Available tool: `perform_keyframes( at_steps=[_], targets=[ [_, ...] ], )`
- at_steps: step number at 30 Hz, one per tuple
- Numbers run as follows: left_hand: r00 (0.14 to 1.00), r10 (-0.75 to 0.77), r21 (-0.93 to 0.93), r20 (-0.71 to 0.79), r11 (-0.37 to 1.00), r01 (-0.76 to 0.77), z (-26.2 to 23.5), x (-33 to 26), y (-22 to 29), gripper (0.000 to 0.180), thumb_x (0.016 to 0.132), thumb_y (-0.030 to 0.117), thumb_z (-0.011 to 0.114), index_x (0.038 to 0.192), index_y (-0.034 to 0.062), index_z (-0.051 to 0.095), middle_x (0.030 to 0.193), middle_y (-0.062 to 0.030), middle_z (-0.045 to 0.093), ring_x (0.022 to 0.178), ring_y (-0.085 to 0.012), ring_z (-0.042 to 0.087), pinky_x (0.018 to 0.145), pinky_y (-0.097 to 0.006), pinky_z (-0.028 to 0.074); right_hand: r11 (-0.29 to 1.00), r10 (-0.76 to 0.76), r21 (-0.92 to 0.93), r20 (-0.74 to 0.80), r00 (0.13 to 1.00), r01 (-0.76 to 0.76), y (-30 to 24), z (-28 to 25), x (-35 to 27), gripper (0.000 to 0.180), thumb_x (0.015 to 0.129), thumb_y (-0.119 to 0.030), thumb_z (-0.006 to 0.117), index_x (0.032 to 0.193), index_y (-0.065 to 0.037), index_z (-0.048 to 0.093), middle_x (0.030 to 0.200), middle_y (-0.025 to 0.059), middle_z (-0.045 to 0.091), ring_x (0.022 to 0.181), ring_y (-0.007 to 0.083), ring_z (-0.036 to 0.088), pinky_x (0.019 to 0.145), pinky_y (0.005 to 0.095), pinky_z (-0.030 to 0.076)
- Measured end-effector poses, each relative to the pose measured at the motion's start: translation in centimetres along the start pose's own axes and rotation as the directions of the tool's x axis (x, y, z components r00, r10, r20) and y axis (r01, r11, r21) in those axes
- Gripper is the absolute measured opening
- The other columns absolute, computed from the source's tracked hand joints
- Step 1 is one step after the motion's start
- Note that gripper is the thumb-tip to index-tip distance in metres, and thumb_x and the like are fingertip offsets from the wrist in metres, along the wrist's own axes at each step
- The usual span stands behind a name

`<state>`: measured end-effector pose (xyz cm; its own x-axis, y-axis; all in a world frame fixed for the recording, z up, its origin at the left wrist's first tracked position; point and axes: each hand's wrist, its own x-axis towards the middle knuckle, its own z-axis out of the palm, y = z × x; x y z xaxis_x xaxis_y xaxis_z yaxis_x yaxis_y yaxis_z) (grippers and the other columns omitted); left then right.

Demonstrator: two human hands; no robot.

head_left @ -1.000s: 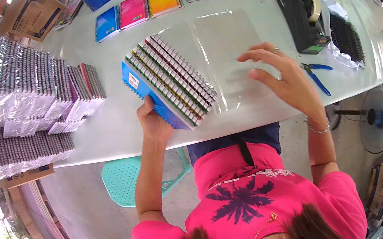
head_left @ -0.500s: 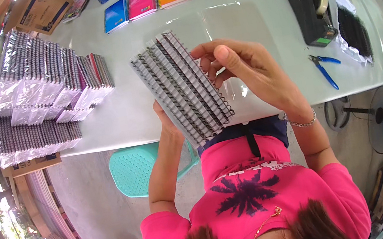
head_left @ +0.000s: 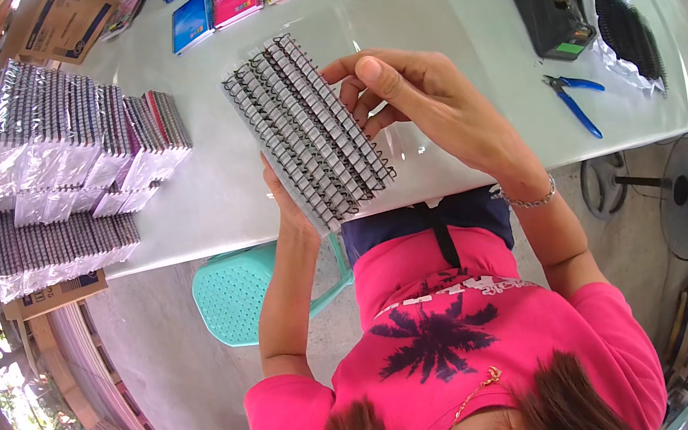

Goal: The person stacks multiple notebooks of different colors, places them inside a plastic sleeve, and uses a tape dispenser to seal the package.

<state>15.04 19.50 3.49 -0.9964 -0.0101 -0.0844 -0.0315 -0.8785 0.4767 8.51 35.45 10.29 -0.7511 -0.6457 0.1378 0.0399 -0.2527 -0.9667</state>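
A bundle of spiral-bound notebooks (head_left: 306, 135) sits between the person's hands, above the table (head_left: 188, 226) near its front edge, wire spines up. Its long axis slants from far left to near right. The left hand (head_left: 292, 203) grips its left side, fingers mostly hidden; the right hand (head_left: 434, 102) curls its fingers against the right side, thumb lifted clear.
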Motion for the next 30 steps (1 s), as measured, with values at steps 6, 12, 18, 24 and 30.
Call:
perform_keyframes(
  at_steps=[6,12,18,24,30],
  targets=[
    [0.988,-0.068,-0.040,-0.137,0.997,0.063,-0.9,0.1,0.0,0.036,0.098,0.031,0.046,0.123,0.0062,0.054,0.111,-0.0079,0.061,0.081,-0.0262,0.062,0.067,-0.041,0.055,0.999,-0.016,-0.046,-0.031,0.999,0.015,0.3,-0.1,-0.4,0.045,0.102,-0.030,0.045,0.118,0.010,0.057,0.092,0.0106,0.066,0.079,0.0133,0.063,0.073,0.0274,0.055],
    [0.994,-0.102,-0.114,0.039,0.988,0.106,-2.3,-0.1,0.6,0.049,0.097,0.037,0.049,0.130,0.0019,0.049,0.119,-0.0151,0.060,0.100,-0.0322,0.062,0.084,-0.050,0.053,0.998,-0.003,-0.059,-0.067,0.998,-0.001,0.5,-0.2,-0.8,0.046,0.102,-0.033,0.045,0.118,0.009,0.058,0.095,0.0110,0.066,0.080,0.0144,0.063,0.074,0.0284,0.054],
    [0.966,-0.082,0.450,-0.245,0.873,0.188,1.2,0.9,3.2,0.067,0.086,0.029,0.069,0.135,-0.0047,0.040,0.127,-0.0168,0.056,0.113,-0.0301,0.059,0.100,-0.041,0.047,0.913,0.058,-0.395,-0.127,0.990,-0.104,1.6,-1.2,-1.0,0.063,0.093,-0.046,0.059,0.123,0.009,0.052,0.103,0.0131,0.065,0.089,0.0173,0.062,0.079,0.0282,0.052],
    [0.988,0.038,0.904,-0.153,0.409,0.124,1.8,6.8,4.3,0.082,0.075,0.049,0.077,0.129,-0.0046,0.046,0.114,-0.0125,0.061,0.102,-0.0165,0.061,0.087,-0.027,0.049,0.955,0.197,-0.202,-0.116,0.973,-0.217,3.3,-3.8,2.6,0.068,0.089,-0.047,0.062,0.128,0.007,0.050,0.111,0.0116,0.060,0.095,0.0153,0.057,0.085,0.0277,0.046],
    [0.972,-0.089,0.920,-0.217,0.316,0.234,0.5,9.0,4.7,0.080,0.077,0.055,0.073,0.126,-0.0043,0.051,0.108,-0.0101,0.064,0.102,-0.0140,0.060,0.088,-0.024,0.046,0.895,0.291,-0.293,-0.187,0.938,-0.336,4.9,-4.9,4.1,0.064,0.086,-0.049,0.065,0.116,0.007,0.061,0.102,0.0110,0.065,0.094,0.0159,0.060,0.083,0.0276,0.046]
  ],
)
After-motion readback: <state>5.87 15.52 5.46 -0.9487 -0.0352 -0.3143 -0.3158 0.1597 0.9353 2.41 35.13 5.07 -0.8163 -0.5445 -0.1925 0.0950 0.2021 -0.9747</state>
